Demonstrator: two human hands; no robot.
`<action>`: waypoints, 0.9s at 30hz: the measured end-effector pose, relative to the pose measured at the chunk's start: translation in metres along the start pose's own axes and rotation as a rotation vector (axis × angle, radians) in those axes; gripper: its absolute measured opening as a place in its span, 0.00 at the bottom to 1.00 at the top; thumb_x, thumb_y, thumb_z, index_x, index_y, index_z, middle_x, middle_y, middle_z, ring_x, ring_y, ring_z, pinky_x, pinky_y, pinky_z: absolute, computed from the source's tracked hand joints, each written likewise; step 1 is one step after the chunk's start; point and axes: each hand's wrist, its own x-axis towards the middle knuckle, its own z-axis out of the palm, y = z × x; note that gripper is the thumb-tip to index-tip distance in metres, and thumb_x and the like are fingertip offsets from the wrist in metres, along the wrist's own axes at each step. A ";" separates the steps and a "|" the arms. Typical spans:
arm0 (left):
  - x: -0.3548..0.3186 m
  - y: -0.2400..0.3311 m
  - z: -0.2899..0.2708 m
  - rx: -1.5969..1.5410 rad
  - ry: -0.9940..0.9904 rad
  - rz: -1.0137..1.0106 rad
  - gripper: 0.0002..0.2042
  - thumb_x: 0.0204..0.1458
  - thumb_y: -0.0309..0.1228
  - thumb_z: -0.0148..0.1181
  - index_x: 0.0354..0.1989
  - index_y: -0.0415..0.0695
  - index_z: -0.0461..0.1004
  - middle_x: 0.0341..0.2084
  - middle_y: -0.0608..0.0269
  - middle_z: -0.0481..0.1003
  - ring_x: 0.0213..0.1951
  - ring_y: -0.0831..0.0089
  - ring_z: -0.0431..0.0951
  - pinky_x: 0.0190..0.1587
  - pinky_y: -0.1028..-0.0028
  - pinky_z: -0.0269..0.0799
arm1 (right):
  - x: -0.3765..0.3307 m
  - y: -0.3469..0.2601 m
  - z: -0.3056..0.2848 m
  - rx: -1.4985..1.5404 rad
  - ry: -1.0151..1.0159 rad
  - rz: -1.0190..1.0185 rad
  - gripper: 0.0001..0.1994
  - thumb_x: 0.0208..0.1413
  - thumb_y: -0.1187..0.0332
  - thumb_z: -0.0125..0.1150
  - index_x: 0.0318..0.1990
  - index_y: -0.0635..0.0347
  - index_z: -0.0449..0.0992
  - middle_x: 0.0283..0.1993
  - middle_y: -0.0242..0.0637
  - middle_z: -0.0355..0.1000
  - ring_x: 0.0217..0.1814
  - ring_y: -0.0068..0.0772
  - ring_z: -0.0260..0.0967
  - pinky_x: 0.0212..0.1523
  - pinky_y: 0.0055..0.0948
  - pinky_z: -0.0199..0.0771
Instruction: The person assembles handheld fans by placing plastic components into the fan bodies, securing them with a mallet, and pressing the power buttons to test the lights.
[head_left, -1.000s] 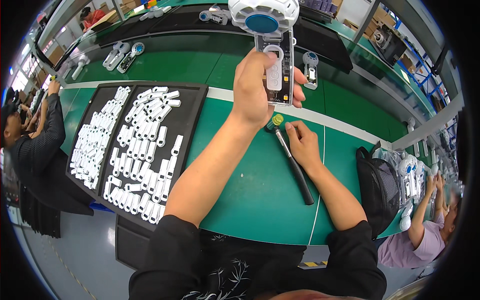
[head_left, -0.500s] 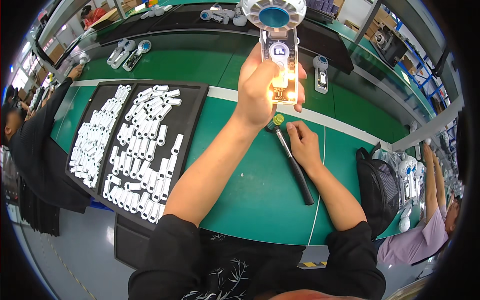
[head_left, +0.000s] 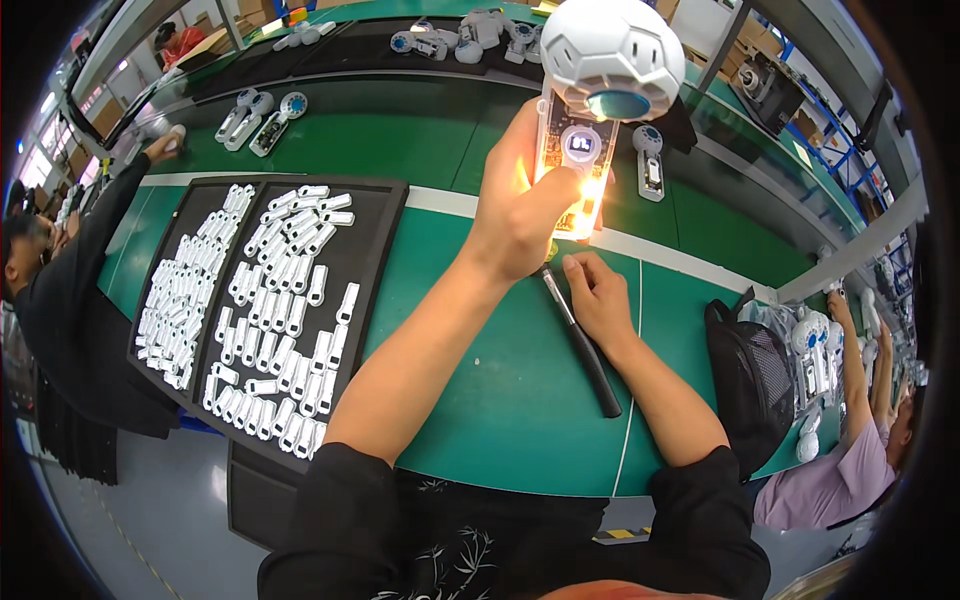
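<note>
My left hand (head_left: pixel 515 215) is raised over the far side of the bench, wrapped round the handle of a white handheld fan (head_left: pixel 612 60). The fan's rounded head points upward and has a blue disc. Its see-through handle front shows a circuit board, a small lit display and glowing orange-yellow lights; my thumb presses on it just below the display. My right hand (head_left: pixel 600 300) rests on the green bench with its fingers loosely curled, nothing visible in them. Right beside it lies a mallet-like tool (head_left: pixel 580 345) with a black grip and metal shaft, its yellow-green end mostly hidden behind my left hand.
A black tray (head_left: pixel 395 215) of small white handle covers (head_left: pixel 270 310) lies to the left. Beyond stand more fans (head_left: pixel 270 125) and a single fan (head_left: pixel 650 165) on the green belt. A black mesh bag (head_left: pixel 750 385) is at right; co-workers sit on both sides.
My left hand has moved slightly right and lower with the fan, whose head has tipped so its white patterned shell shows more. My right hand stays by the tool.
</note>
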 end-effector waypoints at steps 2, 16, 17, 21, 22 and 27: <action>0.000 -0.002 0.000 0.074 0.012 -0.009 0.24 0.47 0.30 0.47 0.54 0.35 0.58 0.35 0.46 0.71 0.22 0.65 0.75 0.21 0.68 0.74 | 0.001 -0.005 -0.002 0.005 -0.027 0.021 0.13 0.62 0.61 0.55 0.35 0.63 0.74 0.14 0.33 0.59 0.17 0.22 0.53 0.19 0.29 0.53; 0.014 -0.040 -0.024 0.071 0.163 -0.067 0.20 0.52 0.32 0.49 0.51 0.38 0.57 0.32 0.49 0.71 0.21 0.63 0.76 0.21 0.65 0.76 | 0.001 0.002 -0.005 0.004 0.018 0.013 0.12 0.60 0.59 0.57 0.35 0.59 0.76 0.13 0.37 0.63 0.13 0.35 0.59 0.18 0.36 0.55; 0.018 -0.050 -0.035 0.057 0.197 -0.139 0.20 0.53 0.34 0.51 0.51 0.39 0.57 0.31 0.50 0.71 0.21 0.63 0.76 0.21 0.65 0.77 | 0.000 -0.003 -0.007 -0.005 0.004 0.031 0.12 0.61 0.60 0.56 0.35 0.60 0.75 0.13 0.36 0.61 0.15 0.30 0.57 0.18 0.33 0.54; 0.052 -0.105 -0.069 0.211 0.370 -0.274 0.24 0.56 0.44 0.54 0.53 0.40 0.58 0.29 0.51 0.72 0.23 0.63 0.77 0.23 0.65 0.77 | -0.007 -0.008 -0.008 -0.010 -0.036 0.042 0.12 0.61 0.62 0.56 0.35 0.63 0.75 0.14 0.33 0.58 0.17 0.19 0.52 0.19 0.28 0.52; 0.059 -0.134 -0.098 0.561 0.365 -0.180 0.25 0.57 0.47 0.52 0.54 0.40 0.59 0.33 0.49 0.73 0.30 0.60 0.78 0.31 0.59 0.76 | -0.005 -0.011 -0.004 -0.007 -0.030 0.009 0.11 0.61 0.62 0.56 0.34 0.63 0.75 0.14 0.33 0.58 0.17 0.19 0.52 0.19 0.27 0.52; 0.039 -0.171 -0.103 1.535 0.005 -0.397 0.38 0.55 0.59 0.46 0.64 0.38 0.56 0.60 0.37 0.60 0.66 0.43 0.53 0.66 0.43 0.42 | -0.005 0.000 -0.007 0.021 -0.018 0.008 0.11 0.61 0.63 0.57 0.34 0.63 0.74 0.14 0.31 0.59 0.17 0.18 0.51 0.19 0.26 0.51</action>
